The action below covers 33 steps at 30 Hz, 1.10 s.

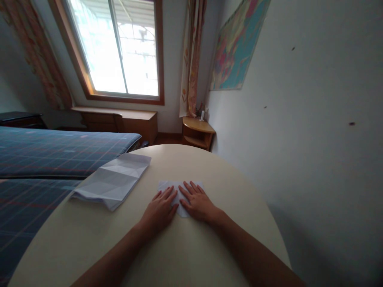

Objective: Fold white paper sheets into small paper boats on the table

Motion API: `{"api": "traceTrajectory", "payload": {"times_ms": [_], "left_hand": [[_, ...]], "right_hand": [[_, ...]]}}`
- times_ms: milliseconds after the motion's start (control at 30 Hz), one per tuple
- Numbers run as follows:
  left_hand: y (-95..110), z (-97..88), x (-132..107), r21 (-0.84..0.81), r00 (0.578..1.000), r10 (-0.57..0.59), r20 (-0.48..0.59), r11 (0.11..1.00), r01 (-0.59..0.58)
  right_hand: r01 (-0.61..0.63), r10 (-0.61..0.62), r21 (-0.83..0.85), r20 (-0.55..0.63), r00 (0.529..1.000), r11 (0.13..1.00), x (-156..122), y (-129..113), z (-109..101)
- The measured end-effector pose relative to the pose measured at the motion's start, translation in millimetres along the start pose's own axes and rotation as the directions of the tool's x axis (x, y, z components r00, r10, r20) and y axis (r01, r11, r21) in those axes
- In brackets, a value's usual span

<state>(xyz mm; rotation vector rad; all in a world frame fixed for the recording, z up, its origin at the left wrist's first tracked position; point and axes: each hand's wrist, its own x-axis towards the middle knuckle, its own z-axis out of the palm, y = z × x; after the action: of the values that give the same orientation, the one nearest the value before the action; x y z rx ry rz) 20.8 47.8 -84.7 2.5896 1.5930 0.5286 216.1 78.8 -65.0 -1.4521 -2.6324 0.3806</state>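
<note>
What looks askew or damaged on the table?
Only the creased sheet: it lies askew and seems to overhang the table at its left edge, with its near corner crumpled. The small paper lies flat under the left hand and right hand.

Nothing written can be read anywhere: no word, number, brand or sign. The wall map (236, 44) shows only patches of colour, and any print on it is too blurred to make out. The creased paper stack (112, 181) and the small folded sheet (166, 186) show plain white faces
</note>
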Motion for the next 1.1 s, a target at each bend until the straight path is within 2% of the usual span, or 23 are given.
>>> {"api": "traceTrajectory", "payload": {"times_ms": [200, 333, 433, 567, 667, 867, 1000, 1100], "left_hand": [[-1.7, -10.3, 1.7, 0.054, 0.995, -0.061, 0.076, 0.997, 0.057], [-3.8, -15.0, 0.6, 0.087, 0.987, -0.134, 0.092, 0.988, 0.126], [-9.2, -16.3, 0.2, 0.123, 0.977, -0.205, 0.067, 0.973, 0.196], [-20.8, -15.2, 0.1, 0.144, 0.968, -0.250, -0.039, 0.957, 0.253], [-25.2, -13.2, -1.2, 0.072, 0.983, -0.166, -0.080, 0.983, 0.172], [-15.6, -10.5, -6.9, -0.076, 0.999, 0.016, -0.045, 0.997, -0.020], [-17.3, -11.8, -7.7, -0.080, 0.999, 0.007, -0.033, 0.997, -0.009], [-25.7, -11.4, -6.3, -0.062, 0.997, -0.010, -0.070, 0.998, 0.006]], "right_hand": [[-0.101, 0.102, -0.017, 0.048, 0.994, 0.995, -2.0, 22.0, -8.8], [-0.082, 0.083, -0.022, 0.041, 0.996, 0.996, -5.9, 26.8, -10.1], [-0.043, 0.043, -0.006, 0.063, 0.997, 0.999, -9.0, 24.3, -11.6], [-0.027, 0.026, 0.006, 0.073, 0.997, 1.000, -11.2, 17.9, -12.7], [-0.036, 0.035, 0.002, 0.058, 0.998, 0.999, -11.7, 13.7, -11.4], [-0.037, 0.037, -0.003, 0.035, 0.999, 0.999, -12.7, 11.3, -10.7], [0.065, -0.064, -0.010, 0.051, 0.997, 0.998, -15.9, 12.0, -17.4], [0.149, -0.150, 0.014, 0.087, 0.985, 0.989, -19.3, 11.0, -23.1]]}}
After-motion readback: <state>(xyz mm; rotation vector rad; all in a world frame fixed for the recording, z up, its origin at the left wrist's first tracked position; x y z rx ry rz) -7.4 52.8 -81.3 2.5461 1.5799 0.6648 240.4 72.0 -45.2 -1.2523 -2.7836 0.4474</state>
